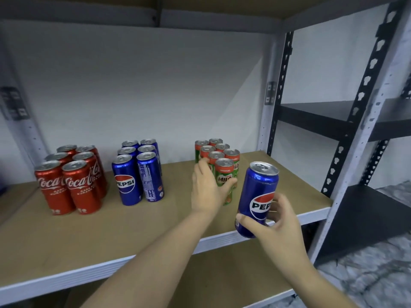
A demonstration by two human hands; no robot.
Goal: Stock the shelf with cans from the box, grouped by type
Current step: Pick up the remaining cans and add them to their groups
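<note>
Right hand (275, 221), fingers curled round a blue can (258, 196) low on its body; smooth, rigid, probably full and weighty, best gripped mid-wall; left hand (209, 190), fingers together, steadies the green cans (220, 161)

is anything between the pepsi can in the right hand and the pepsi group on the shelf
Yes. The left hand and forearm, resting on the Milo cans, lie between the held Pepsi can and the Pepsi group. The shelf board in front of that group is bare.
</note>
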